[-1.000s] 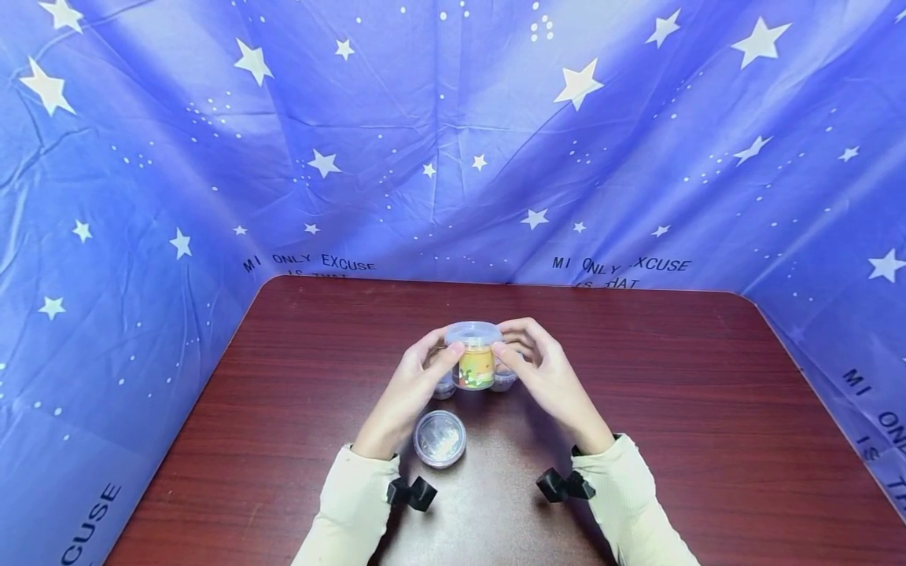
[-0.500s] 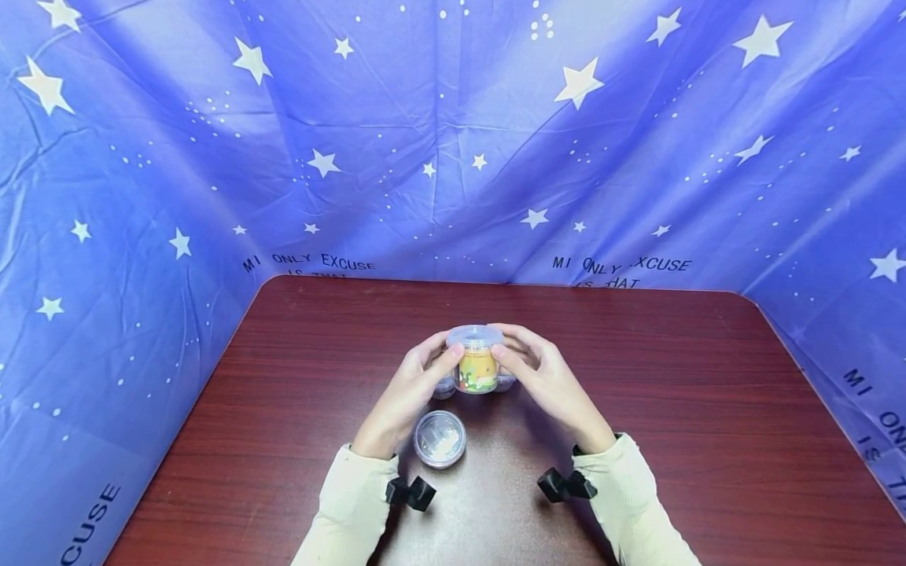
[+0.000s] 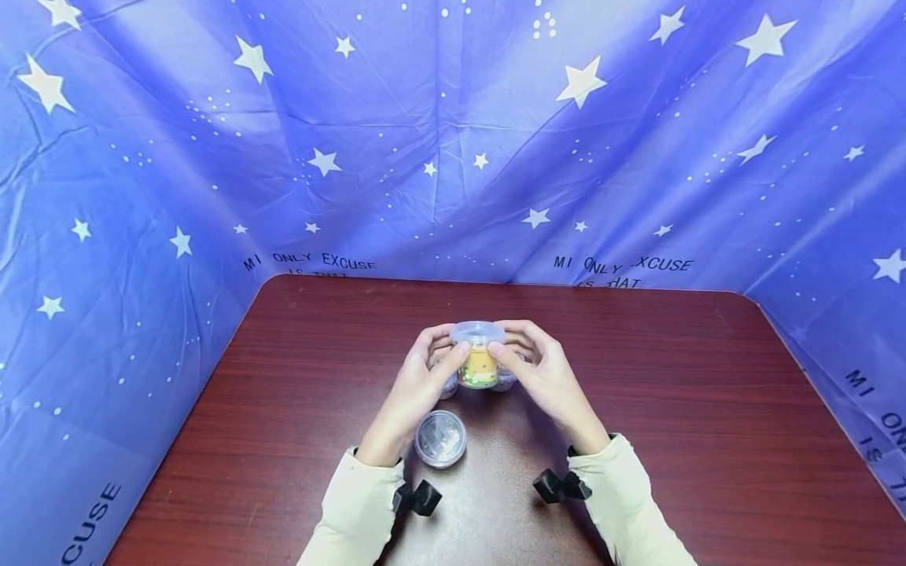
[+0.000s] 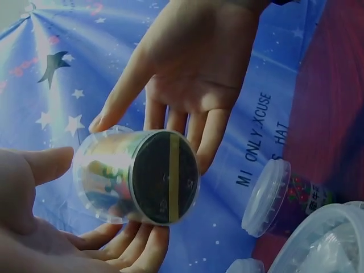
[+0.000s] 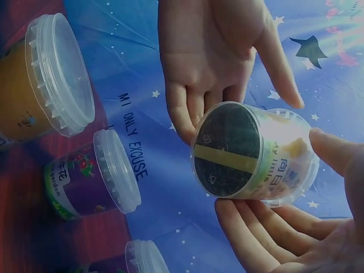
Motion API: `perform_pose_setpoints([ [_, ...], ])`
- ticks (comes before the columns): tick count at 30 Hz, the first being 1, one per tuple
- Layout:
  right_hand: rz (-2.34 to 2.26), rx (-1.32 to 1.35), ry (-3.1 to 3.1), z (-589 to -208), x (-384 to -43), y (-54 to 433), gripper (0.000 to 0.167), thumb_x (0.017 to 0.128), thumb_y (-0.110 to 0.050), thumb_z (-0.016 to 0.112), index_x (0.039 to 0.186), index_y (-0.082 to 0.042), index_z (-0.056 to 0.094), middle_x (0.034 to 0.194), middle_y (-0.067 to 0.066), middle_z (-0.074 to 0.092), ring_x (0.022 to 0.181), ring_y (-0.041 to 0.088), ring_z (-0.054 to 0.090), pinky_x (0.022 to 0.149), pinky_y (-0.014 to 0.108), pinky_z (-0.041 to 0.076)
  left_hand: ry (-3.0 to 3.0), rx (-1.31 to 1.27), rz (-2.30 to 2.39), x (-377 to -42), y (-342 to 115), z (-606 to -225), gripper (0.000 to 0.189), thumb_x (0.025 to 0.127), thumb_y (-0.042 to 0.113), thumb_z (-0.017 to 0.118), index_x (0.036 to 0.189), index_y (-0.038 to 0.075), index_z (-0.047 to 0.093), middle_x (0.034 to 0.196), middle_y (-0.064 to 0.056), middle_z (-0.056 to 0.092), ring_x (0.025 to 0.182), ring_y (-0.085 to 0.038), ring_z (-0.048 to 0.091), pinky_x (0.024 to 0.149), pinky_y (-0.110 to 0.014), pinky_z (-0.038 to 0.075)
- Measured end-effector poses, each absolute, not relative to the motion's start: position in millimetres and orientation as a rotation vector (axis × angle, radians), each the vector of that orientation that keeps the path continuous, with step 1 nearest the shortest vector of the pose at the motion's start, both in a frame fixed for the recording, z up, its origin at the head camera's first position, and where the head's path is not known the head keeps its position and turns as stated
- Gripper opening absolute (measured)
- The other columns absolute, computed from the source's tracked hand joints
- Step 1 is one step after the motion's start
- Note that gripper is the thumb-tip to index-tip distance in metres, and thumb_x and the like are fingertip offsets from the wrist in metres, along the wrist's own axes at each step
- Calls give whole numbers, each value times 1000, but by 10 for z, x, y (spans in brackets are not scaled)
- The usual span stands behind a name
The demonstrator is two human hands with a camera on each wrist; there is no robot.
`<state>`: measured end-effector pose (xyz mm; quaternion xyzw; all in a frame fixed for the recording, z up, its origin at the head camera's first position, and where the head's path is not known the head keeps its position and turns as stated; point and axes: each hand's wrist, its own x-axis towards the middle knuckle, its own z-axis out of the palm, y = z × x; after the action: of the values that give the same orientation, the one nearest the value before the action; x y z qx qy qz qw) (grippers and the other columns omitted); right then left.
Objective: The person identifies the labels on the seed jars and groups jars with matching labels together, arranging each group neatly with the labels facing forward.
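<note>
Both hands hold a small plastic jar [image 3: 478, 366] above the table, upright, with a clear lid on top and a yellow printed label. My left hand [image 3: 416, 383] grips its left side, thumb at the front and fingers round behind. On the opposite side, my right hand [image 3: 555, 383] grips it the same way. In the left wrist view the jar's dark base [image 4: 156, 182] shows a yellow strip across it. The right wrist view shows printed characters on the label [image 5: 284, 165]. Behind the held jar, two more jars are partly hidden, one at left [image 3: 449, 387], one at right [image 3: 504, 384].
A clear-lidded jar [image 3: 440, 439] stands on the dark red table [image 3: 672, 393], nearer the body and beside the left wrist. The right wrist view shows an orange jar [image 5: 14, 94] and a purple jar [image 5: 79, 182]. A blue star-printed curtain [image 3: 453, 118] hangs round the table.
The jar stays in both hands and has turned slightly, so a different part of its label faces forward. It dipped a little, then rose again. The jars on the table have not moved.
</note>
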<state>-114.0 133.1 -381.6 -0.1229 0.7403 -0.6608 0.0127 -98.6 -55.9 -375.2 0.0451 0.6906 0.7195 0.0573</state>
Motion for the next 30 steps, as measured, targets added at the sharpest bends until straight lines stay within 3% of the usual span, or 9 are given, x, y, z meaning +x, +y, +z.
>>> perform_pose_setpoints([
  [5, -2064, -368, 2321, -3827, -1139, 1284, 36, 90, -15, 74, 120, -5, 57, 107, 11, 68, 98, 18, 65, 82, 26, 55, 2092, 116, 2170, -975, -526, -3771, 55, 94, 21, 68, 140, 5, 43, 127, -16, 58, 111, -21, 61, 89, -28, 52],
  [12, -2053, -376, 2319, -3816, -1127, 1288, 35, 90, -16, 74, 119, -6, 56, 107, 12, 68, 97, 19, 66, 82, 27, 55, 2070, 125, 2167, -988, -549, -3799, 53, 96, 22, 66, 141, 6, 44, 124, -16, 60, 103, -16, 61, 80, -26, 51],
  [20, -2101, -435, 2240, -3801, -1124, 1319, 33, 93, -13, 70, 121, -1, 55, 109, 16, 66, 95, 16, 67, 82, 34, 59, 1999, 157, 2186, -1002, -617, -3785, 52, 97, 23, 64, 143, 7, 45, 125, -14, 62, 112, -18, 59, 92, -28, 49],
  [30, -2152, -480, 2167, -3809, -1133, 1348, 31, 96, -11, 66, 121, 3, 54, 109, 18, 64, 94, 16, 67, 82, 38, 60, 1907, 185, 2217, -1020, -654, -3806, 48, 100, 23, 59, 144, 7, 45, 125, -14, 60, 110, -16, 59, 96, -35, 49],
])
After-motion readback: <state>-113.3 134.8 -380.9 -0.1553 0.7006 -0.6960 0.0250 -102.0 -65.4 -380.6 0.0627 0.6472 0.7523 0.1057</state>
